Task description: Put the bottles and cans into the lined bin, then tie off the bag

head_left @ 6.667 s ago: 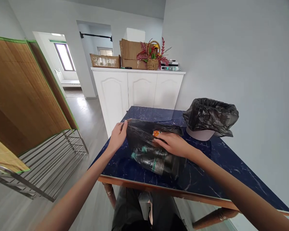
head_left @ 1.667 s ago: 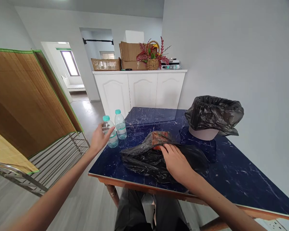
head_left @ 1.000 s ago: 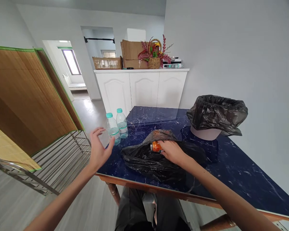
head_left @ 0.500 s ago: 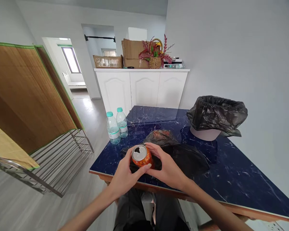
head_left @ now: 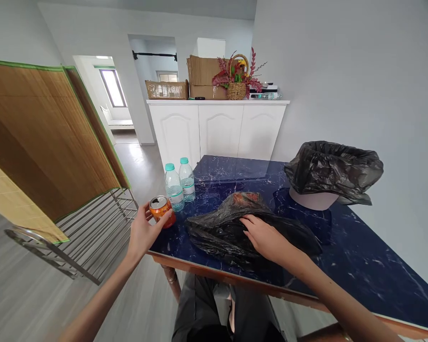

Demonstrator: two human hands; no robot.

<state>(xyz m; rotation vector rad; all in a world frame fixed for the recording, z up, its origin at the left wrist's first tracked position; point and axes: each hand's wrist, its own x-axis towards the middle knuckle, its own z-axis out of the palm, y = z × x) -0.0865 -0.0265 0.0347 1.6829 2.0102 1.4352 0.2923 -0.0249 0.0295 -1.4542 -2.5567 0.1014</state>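
Note:
My left hand [head_left: 144,231] is wrapped round an orange drink can [head_left: 162,216], upright at the left edge of the table with its top opened. Just behind the can stand two clear water bottles [head_left: 174,192] with teal caps. On the table's front middle lies a crumpled black plastic bag [head_left: 217,228], with something orange-red showing through its far part. My right hand [head_left: 266,236] rests on this bag, fingers stretched out to the left; its thumb is not clearly visible.
A light-coloured bin [head_left: 312,199] lined with a black bag stands at the right back of the blue marble-patterned table [head_left: 360,256]. To the left is a metal rack [head_left: 103,228] with hanging mats. Behind, a white cabinet [head_left: 221,128] carries boxes and a flower basket.
The can has moved left, from between both hands to beside the bottles, in my left hand. My right hand has let go of it and moved right onto the black bag.

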